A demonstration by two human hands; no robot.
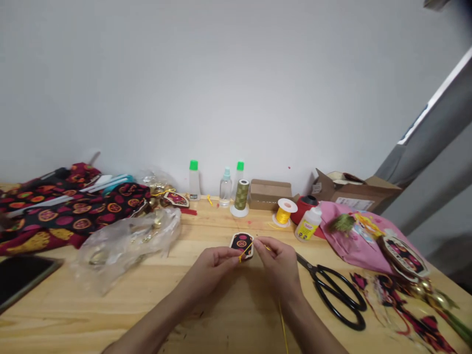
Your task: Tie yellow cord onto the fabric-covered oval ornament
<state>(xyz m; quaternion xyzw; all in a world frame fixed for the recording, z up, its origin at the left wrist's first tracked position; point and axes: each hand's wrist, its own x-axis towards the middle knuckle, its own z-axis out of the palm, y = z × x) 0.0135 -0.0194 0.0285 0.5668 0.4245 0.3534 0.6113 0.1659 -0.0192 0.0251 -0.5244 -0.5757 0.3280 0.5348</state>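
Near the middle of the table, a small dark patterned fabric piece with a pale border lies between my hands. My left hand pinches its lower edge, where a knot of yellow cord shows. With thumb and forefinger closed, my right hand grips the yellow cord, which runs taut across the front of the piece. A loose length of the cord hangs below my right wrist toward the table's front. Black-handled scissors lie just right of my right hand.
Behind stand a yellow cord spool, a glue bottle, an olive thread cone and a small cardboard box. Left are a plastic bag, patterned fabric and a phone. A pink cloth and scraps lie right.
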